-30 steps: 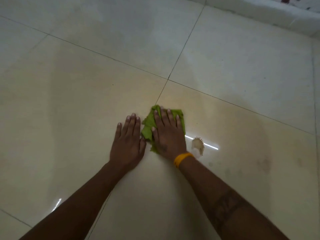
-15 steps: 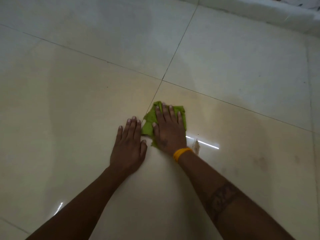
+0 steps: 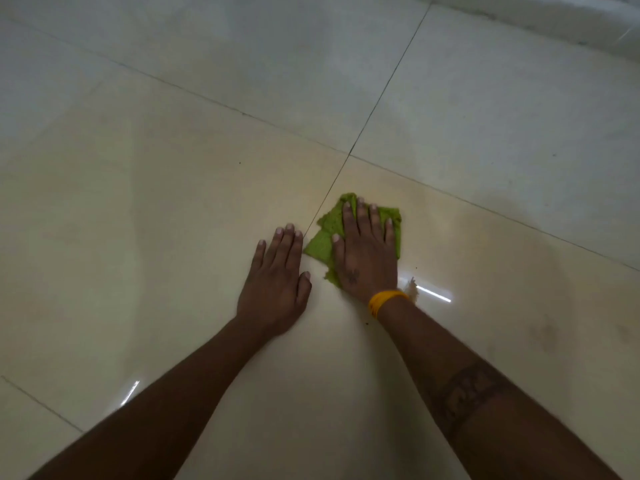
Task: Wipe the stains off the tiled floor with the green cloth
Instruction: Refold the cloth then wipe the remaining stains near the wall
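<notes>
Right hand (image 3: 367, 252), fingers straight, presses green cloth (image 3: 320, 242) flat on tiled floor (image 3: 156, 202); left hand (image 3: 275, 289) rests flat just beside cloth, fingers straight.

Single head view, steeply down and forward, close over tiled floor (image 3: 173, 237).

Right hand (image 3: 367, 251) presses green cloth (image 3: 323, 239) flat; left hand (image 3: 275, 289) on tiled floor (image 3: 138, 220)
</notes>
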